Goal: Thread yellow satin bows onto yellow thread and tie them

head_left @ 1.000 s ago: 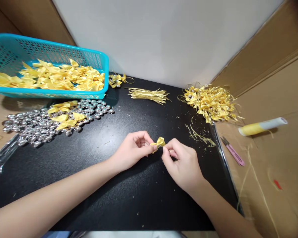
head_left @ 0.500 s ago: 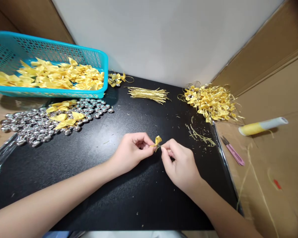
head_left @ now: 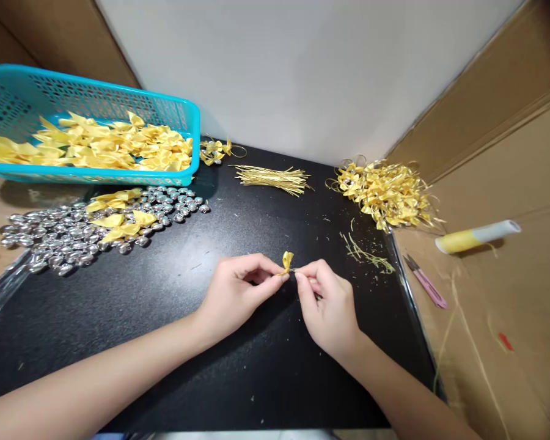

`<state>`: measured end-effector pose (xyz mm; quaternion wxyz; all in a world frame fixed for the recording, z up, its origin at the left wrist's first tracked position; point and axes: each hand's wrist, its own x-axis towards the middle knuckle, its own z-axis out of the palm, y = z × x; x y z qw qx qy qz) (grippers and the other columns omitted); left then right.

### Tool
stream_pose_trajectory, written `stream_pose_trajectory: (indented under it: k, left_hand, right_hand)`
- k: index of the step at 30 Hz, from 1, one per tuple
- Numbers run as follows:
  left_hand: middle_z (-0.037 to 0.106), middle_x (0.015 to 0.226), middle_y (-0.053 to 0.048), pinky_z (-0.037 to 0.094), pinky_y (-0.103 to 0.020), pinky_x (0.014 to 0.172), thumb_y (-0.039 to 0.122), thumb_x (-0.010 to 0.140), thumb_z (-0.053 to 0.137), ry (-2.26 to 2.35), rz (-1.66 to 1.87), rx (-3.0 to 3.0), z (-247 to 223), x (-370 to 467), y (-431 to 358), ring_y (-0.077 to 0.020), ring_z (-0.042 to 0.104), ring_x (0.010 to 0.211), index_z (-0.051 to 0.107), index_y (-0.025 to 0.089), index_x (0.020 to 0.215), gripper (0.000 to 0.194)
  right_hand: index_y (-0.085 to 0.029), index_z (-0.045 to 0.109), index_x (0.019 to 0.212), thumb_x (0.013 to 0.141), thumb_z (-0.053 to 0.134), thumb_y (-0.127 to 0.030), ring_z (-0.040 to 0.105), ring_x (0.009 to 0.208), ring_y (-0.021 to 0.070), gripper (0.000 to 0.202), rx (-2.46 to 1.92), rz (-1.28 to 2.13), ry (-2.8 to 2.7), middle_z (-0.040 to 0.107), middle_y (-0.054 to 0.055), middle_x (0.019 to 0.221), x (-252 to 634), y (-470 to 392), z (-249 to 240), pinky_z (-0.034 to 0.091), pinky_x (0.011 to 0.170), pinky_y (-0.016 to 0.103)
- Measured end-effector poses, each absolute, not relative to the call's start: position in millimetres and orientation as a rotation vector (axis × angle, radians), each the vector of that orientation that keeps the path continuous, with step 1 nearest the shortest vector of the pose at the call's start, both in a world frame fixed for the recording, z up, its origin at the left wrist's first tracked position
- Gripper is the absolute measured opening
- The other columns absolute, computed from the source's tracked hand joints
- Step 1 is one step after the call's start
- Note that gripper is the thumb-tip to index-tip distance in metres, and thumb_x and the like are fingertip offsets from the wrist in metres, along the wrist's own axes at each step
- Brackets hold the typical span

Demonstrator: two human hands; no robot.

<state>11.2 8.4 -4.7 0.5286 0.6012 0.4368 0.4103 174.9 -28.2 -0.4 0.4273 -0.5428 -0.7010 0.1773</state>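
Between the thumb and fingertips of my left hand point(head_left: 241, 290) is a small yellow ribbon bow point(head_left: 287, 260), held just above the black tabletop. My right hand point(head_left: 330, 302) is closed in a pinch right beside it. A thin gold wire tie point(head_left: 293, 270) runs from the bow into those right fingertips. The fingers hide the bow's lower part and most of the wire.
At the back left stands a turquoise basket point(head_left: 96, 177) of yellow bows. Silver beads point(head_left: 64, 235) lie before it, with loose bows on top. Gold wire ties point(head_left: 272, 178), finished bows point(head_left: 385, 192), wire scraps point(head_left: 366, 253), a pink snipper point(head_left: 426, 284) and a ribbon tube point(head_left: 479, 236) lie farther right.
The bow has turned and looks narrower and more upright. My left hand has shifted slightly, its fingertips still on the bow, while the right hand keeps its pinch. The view has tilted slightly.
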Motion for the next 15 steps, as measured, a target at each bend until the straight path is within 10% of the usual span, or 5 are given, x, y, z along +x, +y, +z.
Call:
stream_pose_trajectory:
  k: [15]
  left_hand:
    - [0.067,0.061,0.002,0.037,-0.014,0.044,0.011,0.080,0.068,1.019,1.067,1.784,-0.8,11.6,8.1,-0.0044,0.048,0.047,0.078,0.016,0.095,0.019]
  right_hand:
    - [-0.018,0.054,0.082,0.089,0.048,-0.011,0.059,0.056,0.0093,0.012,-1.345,0.422,-1.771,0.061,0.000,0.066,172.7,-31.1,-4.5,0.045,0.053,0.018]
